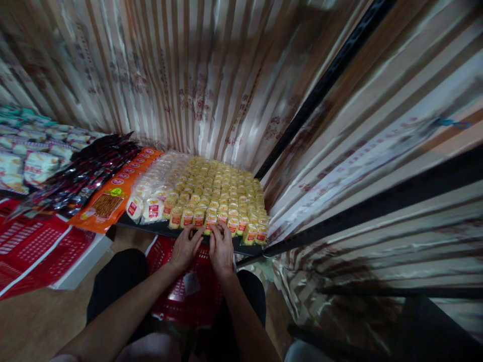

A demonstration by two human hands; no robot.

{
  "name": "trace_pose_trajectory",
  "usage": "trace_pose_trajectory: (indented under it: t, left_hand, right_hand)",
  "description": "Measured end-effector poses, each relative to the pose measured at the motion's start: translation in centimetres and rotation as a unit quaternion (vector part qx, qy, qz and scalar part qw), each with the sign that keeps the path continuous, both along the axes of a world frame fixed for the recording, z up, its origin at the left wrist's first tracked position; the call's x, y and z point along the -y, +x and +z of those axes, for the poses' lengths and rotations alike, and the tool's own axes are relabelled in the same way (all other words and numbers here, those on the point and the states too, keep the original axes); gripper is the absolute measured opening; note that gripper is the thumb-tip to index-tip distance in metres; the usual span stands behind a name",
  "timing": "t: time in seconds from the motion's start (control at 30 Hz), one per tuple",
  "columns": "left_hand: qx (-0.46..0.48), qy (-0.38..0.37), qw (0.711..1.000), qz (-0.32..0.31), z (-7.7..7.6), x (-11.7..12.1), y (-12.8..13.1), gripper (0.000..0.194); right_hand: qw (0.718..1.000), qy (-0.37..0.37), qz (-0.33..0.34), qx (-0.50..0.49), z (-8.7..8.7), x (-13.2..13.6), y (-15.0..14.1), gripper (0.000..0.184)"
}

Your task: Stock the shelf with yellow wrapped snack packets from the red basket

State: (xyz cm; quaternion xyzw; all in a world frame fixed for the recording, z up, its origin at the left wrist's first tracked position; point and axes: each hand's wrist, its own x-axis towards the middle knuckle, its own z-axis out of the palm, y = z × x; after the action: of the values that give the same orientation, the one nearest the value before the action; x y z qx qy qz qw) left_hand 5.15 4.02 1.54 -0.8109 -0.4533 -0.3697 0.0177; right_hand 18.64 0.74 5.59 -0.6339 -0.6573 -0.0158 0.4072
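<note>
Rows of small yellow wrapped snack cakes (222,183) with red-and-white labels stand close together on a dark shelf (151,228). My left hand (187,246) is at the front row, its fingers bent and closed at the left side of one wrapped snack cake (210,221). From the other side, my right hand (222,246) closes its fingers on the same packet. The fingertips partly cover the packet's lower part. White wrapped snacks (154,210) stand in rows just left of the yellow ones.
An orange snack bag (109,196), dark shiny packets (86,171) and white-and-teal packets (41,166) fill the shelf leftward. A red basket (196,296) sits between my knees; another red basket (41,251) is at left. Black posts (320,95) and striped sheeting (181,75) enclose the shelf.
</note>
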Motion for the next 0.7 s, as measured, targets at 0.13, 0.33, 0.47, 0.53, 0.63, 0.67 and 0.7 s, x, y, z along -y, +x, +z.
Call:
trace_pose_trajectory:
  t: [0.13, 0.33, 0.47, 0.53, 0.63, 0.67, 0.7]
  left_hand:
    - [0.012, -0.017, 1.000, -0.019, 0.2, 0.3, -0.3, 0.039]
    - [0.022, -0.038, 0.998, -0.037, 0.0, 1.0, -0.7, 0.039]
    - [0.016, -0.037, 0.999, -0.030, -0.2, 1.9, -1.0, 0.039]
    - [0.011, -0.030, 0.999, -0.025, -0.1, 2.3, -1.2, 0.039]
    - [0.004, -0.017, 1.000, -0.013, 0.3, 2.9, -1.6, 0.040]
    - [0.004, -0.014, 1.000, -0.005, 0.4, 3.0, -1.8, 0.041]
    - [0.004, -0.011, 1.000, 0.004, 0.5, 3.1, -2.0, 0.041]
  right_hand:
    - [1.000, 0.006, 0.003, -0.003, -0.3, 0.3, 0.1, 0.033]
    - [1.000, 0.006, 0.008, 0.004, -0.6, 0.8, -0.1, 0.035]
    - [1.000, 0.001, 0.005, 0.003, -0.9, 1.1, -0.3, 0.036]
    - [1.000, 0.000, 0.006, 0.008, -0.9, 1.3, -0.4, 0.036]
    - [1.000, 0.005, 0.005, 0.027, -0.8, 1.8, -0.4, 0.037]
    - [0.999, 0.008, 0.006, 0.036, -0.8, 1.9, -0.4, 0.037]
    - [0.999, 0.012, 0.008, 0.046, -0.7, 2.0, -0.5, 0.038]
